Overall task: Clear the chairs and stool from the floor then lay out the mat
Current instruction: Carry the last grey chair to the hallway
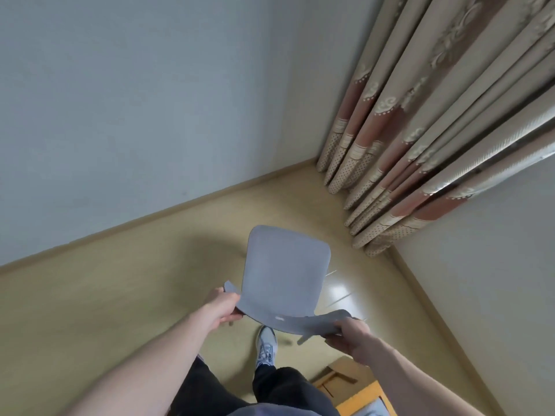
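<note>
Grey chair (285, 277) carried clear of the floor, towards the corner at twelve o'clock. Left hand (223, 307) and right hand (350, 336) each grip a backrest edge — a slip would likely drop it on the shoe (266, 346). Curtain (420, 139) at two o'clock and wooden furniture (357, 388) at five o'clock crowd the path.

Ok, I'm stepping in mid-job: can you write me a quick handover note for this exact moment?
Left hand grips the left edge of the grey chair; right hand grips its right edge.
The chair is lifted off the floor, facing the corner by the curtain.
Done: this chair is picked up.
Left: set it down out of the way, clear any other chairs and the stool, then lay the mat; neither stool nor mat is in view.
</note>
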`<state>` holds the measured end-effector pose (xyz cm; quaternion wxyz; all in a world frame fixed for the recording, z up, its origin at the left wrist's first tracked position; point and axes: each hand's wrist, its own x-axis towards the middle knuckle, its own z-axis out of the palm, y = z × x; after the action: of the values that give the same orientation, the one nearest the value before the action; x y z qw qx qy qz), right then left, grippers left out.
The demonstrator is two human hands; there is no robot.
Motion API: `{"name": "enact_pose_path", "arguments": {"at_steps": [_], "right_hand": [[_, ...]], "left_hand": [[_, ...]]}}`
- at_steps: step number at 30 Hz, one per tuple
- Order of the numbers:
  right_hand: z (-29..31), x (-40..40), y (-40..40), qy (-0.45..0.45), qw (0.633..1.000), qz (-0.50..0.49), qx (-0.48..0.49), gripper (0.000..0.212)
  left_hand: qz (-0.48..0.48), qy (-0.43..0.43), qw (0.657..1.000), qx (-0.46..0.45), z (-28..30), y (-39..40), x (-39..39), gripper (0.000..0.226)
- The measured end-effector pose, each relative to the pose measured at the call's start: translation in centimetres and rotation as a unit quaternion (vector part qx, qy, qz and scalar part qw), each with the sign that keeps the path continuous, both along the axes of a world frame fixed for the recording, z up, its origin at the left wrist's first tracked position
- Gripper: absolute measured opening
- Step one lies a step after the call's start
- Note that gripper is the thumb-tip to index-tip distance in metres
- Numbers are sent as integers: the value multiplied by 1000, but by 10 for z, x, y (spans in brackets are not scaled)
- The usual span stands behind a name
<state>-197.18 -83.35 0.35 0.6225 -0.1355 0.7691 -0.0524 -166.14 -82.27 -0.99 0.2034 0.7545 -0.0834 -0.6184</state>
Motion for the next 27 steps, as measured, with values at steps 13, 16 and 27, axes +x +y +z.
{"name": "enact_pose_path", "arguments": {"at_steps": [13, 16, 27], "right_hand": [[38, 206, -77, -31, 962, 265, -58, 16], [40, 272, -69, -42, 946, 312, -82, 20], [82, 478, -14, -49, 859, 494, -127, 25]], "left_hand": [[315, 12, 949, -2, 46, 115, 131, 14], [372, 10, 928, -11, 53, 154, 168, 17], [494, 15, 867, -59, 77, 259, 300, 18]]}}
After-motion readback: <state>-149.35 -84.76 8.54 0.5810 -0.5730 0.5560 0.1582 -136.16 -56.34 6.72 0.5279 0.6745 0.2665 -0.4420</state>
